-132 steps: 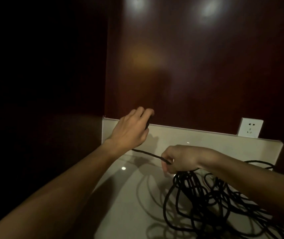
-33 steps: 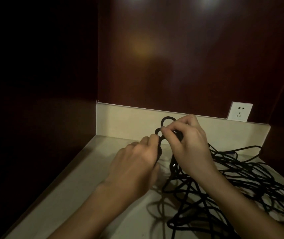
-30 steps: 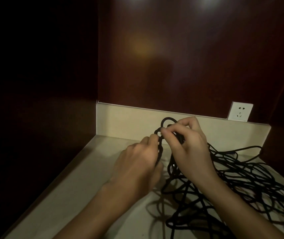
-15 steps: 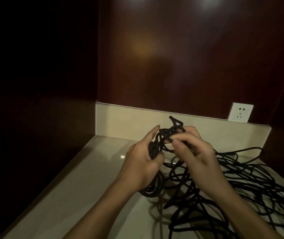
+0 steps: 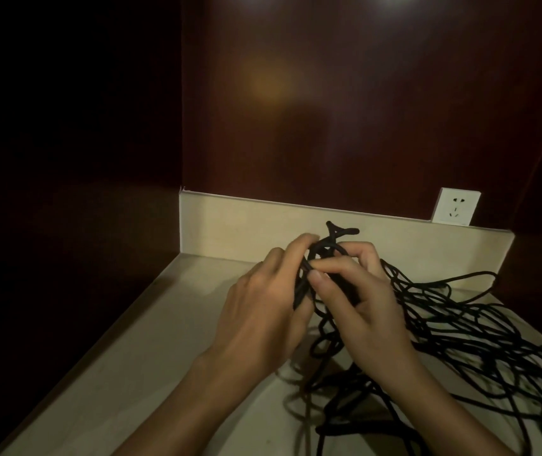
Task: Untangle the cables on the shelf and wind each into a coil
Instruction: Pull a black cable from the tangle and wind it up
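Observation:
A tangle of black cable (image 5: 453, 327) sprawls over the right half of the pale shelf (image 5: 138, 350). Both hands meet above the shelf's middle around a small bundle of cable loops (image 5: 320, 255). My left hand (image 5: 263, 311) grips the bundle from the left, fingers curled round it. My right hand (image 5: 358, 304) pinches a strand against the bundle with thumb and forefinger. A short cable end (image 5: 342, 230) sticks up above the fingers. Strands run from the bundle down into the tangle.
A low cream backsplash (image 5: 246, 225) runs along the back of the shelf, under dark wood walls. A white wall socket (image 5: 457, 207) sits at the back right. The left wall stands close to the shelf's left edge.
Earlier the left hand held a cable end far to the left. The hands have since come together, and over the last second the gathered loops have tightened into a bundle held between them.

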`<control>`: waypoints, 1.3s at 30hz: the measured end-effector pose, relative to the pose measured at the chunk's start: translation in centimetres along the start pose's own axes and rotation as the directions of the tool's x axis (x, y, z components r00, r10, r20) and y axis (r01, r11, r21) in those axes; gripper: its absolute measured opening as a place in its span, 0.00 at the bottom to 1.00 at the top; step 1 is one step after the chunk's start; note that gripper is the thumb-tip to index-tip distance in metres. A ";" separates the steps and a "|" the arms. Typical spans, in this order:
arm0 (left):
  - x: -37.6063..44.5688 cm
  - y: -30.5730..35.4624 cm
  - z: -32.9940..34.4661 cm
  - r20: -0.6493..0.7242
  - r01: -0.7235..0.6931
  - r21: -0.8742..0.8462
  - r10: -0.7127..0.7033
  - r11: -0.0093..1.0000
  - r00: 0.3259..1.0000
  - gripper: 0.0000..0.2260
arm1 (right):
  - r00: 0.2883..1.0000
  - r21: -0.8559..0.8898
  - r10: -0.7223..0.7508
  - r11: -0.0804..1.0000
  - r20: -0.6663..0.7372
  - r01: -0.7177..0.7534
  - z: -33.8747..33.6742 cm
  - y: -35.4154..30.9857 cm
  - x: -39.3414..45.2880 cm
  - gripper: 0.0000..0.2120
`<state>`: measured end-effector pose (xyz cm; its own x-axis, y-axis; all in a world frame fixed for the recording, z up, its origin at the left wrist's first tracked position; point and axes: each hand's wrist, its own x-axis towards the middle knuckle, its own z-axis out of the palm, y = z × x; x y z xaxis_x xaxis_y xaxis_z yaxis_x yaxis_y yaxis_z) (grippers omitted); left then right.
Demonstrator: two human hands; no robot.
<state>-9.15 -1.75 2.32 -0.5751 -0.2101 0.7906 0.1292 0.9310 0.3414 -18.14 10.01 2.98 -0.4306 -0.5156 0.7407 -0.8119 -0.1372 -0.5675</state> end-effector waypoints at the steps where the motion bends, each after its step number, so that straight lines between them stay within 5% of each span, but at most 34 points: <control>1: -0.1 0.1 0.1 -0.021 0.011 -0.016 -0.012 1.000 1.000 0.23 | 1.000 0.000 -0.009 1.000 -0.017 0.009 0.1 -0.1 -0.2 0.10; 9: 0.0 -0.3 0.3 -0.091 0.015 0.056 -0.010 0.998 0.996 0.18 | 0.980 0.006 0.044 0.999 -0.195 -0.044 0.1 -0.5 -1.1 0.12; 13: -0.1 -0.4 0.0 -0.124 0.018 0.081 -0.008 0.997 0.992 0.18 | 0.949 -0.073 0.247 0.961 -0.195 -0.265 -0.8 -1.0 0.0 0.17; 15: 0.0 -0.4 -0.1 -0.127 0.016 0.057 -0.008 0.998 0.992 0.18 | 0.933 -0.275 0.308 0.895 -0.186 -0.350 -1.1 -0.7 0.9 0.26; 17: 0.2 -0.4 -0.1 -0.117 0.025 -0.032 -0.028 0.999 0.993 0.17 | 0.970 -0.649 0.103 0.728 -0.218 -0.223 -1.1 0.0 1.6 0.28; 19: 0.4 -0.4 0.1 -0.094 0.047 -0.157 -0.062 0.986 0.994 0.15 | 0.957 -0.798 -0.244 0.602 -0.156 0.023 -0.4 0.7 2.1 0.20; 22: 0.6 -0.8 0.2 -0.088 0.131 -0.341 -0.171 0.931 0.981 0.13 | 0.864 -0.653 -0.491 0.692 -0.111 0.309 0.4 1.3 2.2 0.08; 26: 0.8 -0.8 0.2 -0.042 0.193 -0.473 -0.241 0.860 0.970 0.15 | 0.854 -0.587 -0.504 0.732 -0.126 0.346 1.3 1.6 1.2 0.06; 30: 0.9 -0.9 0.2 -0.010 0.197 -0.560 -0.244 0.805 0.970 0.17 | 0.858 -0.458 -0.504 0.742 0.101 0.490 0.9 1.7 1.4 0.08; 35: 1.5 -0.9 -0.2 -0.063 0.140 -0.709 -0.260 0.691 0.964 0.17 | 0.974 -0.100 -0.084 0.989 0.210 0.107 -0.4 -0.5 2.9 0.10; 39: 2.0 -1.2 -0.1 -0.149 0.098 -0.761 -0.320 0.642 0.936 0.15 | 0.924 0.068 0.157 0.979 0.349 -0.192 -0.3 -1.2 3.6 0.15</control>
<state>-10.31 -3.32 3.54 -0.4587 -0.5388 0.7066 0.6411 0.3499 0.6830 -18.82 8.51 6.46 -0.3880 -0.7928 0.4699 -0.6852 -0.0928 -0.7224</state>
